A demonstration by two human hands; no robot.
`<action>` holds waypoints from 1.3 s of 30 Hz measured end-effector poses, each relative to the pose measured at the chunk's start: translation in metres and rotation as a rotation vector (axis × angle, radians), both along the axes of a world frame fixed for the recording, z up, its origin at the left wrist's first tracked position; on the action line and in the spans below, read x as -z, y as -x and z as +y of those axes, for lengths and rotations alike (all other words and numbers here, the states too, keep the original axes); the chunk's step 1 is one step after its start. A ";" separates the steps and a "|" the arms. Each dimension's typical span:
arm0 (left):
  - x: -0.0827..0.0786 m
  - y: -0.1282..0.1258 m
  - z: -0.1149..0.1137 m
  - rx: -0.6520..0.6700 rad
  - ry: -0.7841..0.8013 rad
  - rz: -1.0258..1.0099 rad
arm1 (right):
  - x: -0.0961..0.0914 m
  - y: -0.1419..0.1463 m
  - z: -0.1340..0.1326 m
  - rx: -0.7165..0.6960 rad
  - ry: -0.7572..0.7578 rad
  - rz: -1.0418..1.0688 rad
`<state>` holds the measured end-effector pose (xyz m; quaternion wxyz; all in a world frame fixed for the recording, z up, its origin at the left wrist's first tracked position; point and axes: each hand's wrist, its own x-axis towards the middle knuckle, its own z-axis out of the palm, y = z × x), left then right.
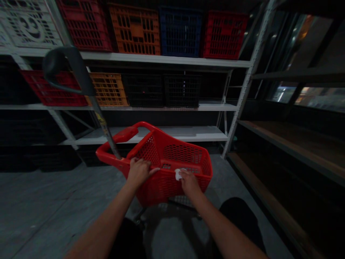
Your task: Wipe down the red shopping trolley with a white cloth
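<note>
Resting the left hand point(138, 172) spread over the rim of a red mesh trolley basket point(161, 189), white cloth point(178, 175) pinched in the right hand point(190, 182); with that rolling base point(172, 210), one shove could send it off, and the cloth could slip.

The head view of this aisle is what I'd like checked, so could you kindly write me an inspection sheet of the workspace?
surface: grey concrete floor under the basket.
job's things: red plastic mesh basket on wheels, with a white cloth pressed to its inner edge.
hands: left hand rests on the basket's rim; right hand holds the white cloth.
clutter: long pole with curved black handle rising beside the basket.
cables: nothing seen.
surroundings: white metal shelving carrying coloured plastic crates; wooden shelves to the right.
</note>
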<state>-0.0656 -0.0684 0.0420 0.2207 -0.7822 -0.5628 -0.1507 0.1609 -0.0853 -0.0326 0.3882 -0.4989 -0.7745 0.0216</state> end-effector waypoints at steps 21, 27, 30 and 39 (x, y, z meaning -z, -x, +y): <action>0.032 -0.080 -0.029 0.097 0.074 -0.204 | 0.036 -0.069 -0.060 0.041 -0.060 0.269; 0.069 -0.133 -0.040 0.150 0.130 -0.152 | 0.035 -0.069 -0.060 -0.079 -0.023 0.291; 0.071 -0.127 -0.037 0.173 0.126 -0.152 | 0.029 -0.080 -0.041 -0.014 -0.004 0.327; 0.076 -0.126 -0.033 0.151 0.064 -0.155 | 0.035 -0.046 -0.065 0.091 0.029 0.366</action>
